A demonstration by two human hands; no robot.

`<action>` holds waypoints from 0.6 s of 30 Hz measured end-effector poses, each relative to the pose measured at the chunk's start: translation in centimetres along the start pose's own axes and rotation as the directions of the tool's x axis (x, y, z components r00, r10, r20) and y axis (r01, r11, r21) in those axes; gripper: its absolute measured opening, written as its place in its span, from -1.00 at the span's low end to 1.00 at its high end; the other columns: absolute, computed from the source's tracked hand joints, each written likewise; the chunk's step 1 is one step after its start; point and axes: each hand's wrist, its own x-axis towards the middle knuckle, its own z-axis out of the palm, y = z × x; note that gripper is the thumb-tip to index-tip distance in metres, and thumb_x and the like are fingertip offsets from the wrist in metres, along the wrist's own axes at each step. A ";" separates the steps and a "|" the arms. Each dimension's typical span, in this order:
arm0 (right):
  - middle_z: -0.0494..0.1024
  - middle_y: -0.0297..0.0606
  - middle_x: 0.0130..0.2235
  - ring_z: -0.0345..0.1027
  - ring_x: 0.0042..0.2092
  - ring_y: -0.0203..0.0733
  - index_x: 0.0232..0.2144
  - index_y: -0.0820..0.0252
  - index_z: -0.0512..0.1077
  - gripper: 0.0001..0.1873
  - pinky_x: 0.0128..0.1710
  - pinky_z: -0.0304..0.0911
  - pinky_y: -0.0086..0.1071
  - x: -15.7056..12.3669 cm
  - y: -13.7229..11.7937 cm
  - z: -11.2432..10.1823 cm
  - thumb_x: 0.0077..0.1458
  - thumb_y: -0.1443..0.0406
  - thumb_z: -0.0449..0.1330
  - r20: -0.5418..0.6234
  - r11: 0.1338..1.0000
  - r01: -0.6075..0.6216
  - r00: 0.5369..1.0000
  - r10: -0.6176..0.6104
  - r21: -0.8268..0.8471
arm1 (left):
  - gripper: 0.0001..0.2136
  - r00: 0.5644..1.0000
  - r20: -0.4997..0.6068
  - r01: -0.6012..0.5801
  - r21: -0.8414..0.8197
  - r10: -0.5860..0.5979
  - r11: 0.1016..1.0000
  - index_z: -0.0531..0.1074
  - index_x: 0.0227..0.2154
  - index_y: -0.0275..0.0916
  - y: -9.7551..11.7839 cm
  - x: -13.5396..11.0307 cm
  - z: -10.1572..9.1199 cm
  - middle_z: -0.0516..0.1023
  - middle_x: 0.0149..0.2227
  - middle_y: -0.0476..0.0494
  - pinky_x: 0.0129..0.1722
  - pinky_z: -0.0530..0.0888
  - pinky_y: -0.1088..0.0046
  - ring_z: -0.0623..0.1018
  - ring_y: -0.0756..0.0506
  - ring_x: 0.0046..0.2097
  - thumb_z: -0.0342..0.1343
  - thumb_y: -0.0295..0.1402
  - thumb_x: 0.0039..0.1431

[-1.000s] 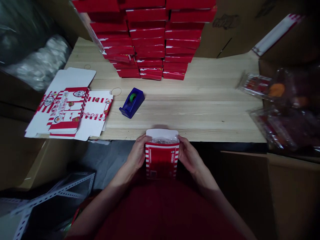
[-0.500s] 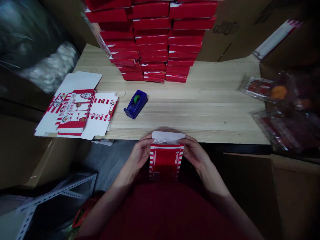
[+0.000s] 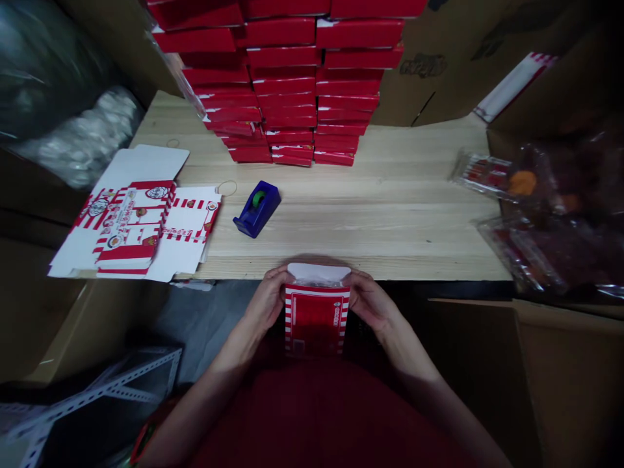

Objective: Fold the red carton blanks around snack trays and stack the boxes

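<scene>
Just off the table edge (image 3: 390,277), left hand (image 3: 266,300) and right hand (image 3: 370,301) pinch a red carton (image 3: 316,320).

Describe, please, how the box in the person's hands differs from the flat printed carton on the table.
The red-and-white box is folded into shape and held upright between the left hand and right hand, while the carton blank lies flat and unfolded on the wooden table. The box shows mainly a red panel; the blank shows many white flaps. Both carry red-and-white stripes.
</scene>
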 end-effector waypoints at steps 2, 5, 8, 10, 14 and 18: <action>0.53 -0.43 -0.58 0.31 -0.54 -0.31 -0.59 0.12 0.48 -0.94 -0.45 0.33 -0.40 0.1 0.0 0.1 -0.23 0.38 0.28 0.019 0.999 0.031 0.999 -0.031 -0.016 | -0.85 0.998 0.019 -0.054 0.117 0.052 0.992 0.63 -0.46 -0.21 0.1 0.2 -0.6 0.66 -0.43 -0.05 -0.27 0.43 0.38 0.57 -0.12 -0.36 0.15 -0.48 -0.06; 0.67 -0.32 -0.42 0.51 -0.37 -0.16 -0.40 0.10 0.64 -0.83 -0.27 0.44 -0.26 0.0 0.0 0.3 -0.11 0.34 0.27 0.072 0.992 0.104 0.992 -0.099 -0.069 | -0.80 0.980 0.127 -0.179 0.256 0.151 0.950 0.70 -0.29 -0.18 0.6 -0.2 -1.5 0.72 -0.20 -0.13 -0.03 0.46 0.28 0.63 -0.25 -0.08 0.18 -0.38 0.08; 0.74 -0.24 -0.24 0.60 -0.17 -0.03 -0.29 0.05 0.69 -0.77 -0.09 0.47 -0.14 -0.3 0.1 0.2 -0.04 0.29 0.28 0.064 0.981 0.167 0.985 -0.162 -0.094 | -0.73 0.961 0.237 -0.220 0.337 0.143 0.916 0.68 -0.08 -0.15 0.8 -0.6 -2.1 0.72 -0.07 -0.19 0.05 0.46 0.24 0.63 -0.27 0.02 0.25 -0.27 0.18; 0.74 -0.23 -0.18 0.61 -0.08 0.01 -0.25 0.02 0.70 -0.76 0.00 0.45 -0.09 -0.5 0.2 -0.1 0.00 0.27 0.30 0.073 0.980 0.176 0.983 -0.169 -0.097 | -0.70 0.957 0.251 -0.237 0.397 0.144 0.887 0.65 -0.01 -0.11 0.8 -0.5 -2.3 0.71 -0.03 -0.19 0.05 0.47 0.24 0.63 -0.24 0.02 0.27 -0.24 0.22; 0.69 -0.23 0.04 0.51 0.14 0.03 -0.09 -0.01 0.67 -0.69 0.23 0.30 -0.04 -0.5 0.1 -0.5 0.13 0.16 0.27 0.242 0.975 0.193 0.957 -0.162 -0.108 | -0.73 0.955 0.232 -0.271 0.418 0.187 0.867 0.67 -0.03 -0.12 0.3 0.8 -2.8 0.68 0.05 -0.21 0.18 0.42 0.17 0.59 -0.25 0.13 0.24 -0.24 0.25; 0.62 -0.29 0.15 0.45 0.21 0.01 -0.05 -0.11 0.65 -0.67 0.26 0.27 -0.04 0.3 0.1 -0.8 0.10 0.13 0.38 0.259 0.944 0.259 0.944 -0.203 -0.204 | -0.71 0.950 0.242 -0.279 0.366 0.198 0.888 0.67 -0.04 -0.15 0.1 2.3 -3.4 0.66 0.08 -0.24 0.25 0.37 0.11 0.58 -0.28 0.17 0.26 -0.22 0.23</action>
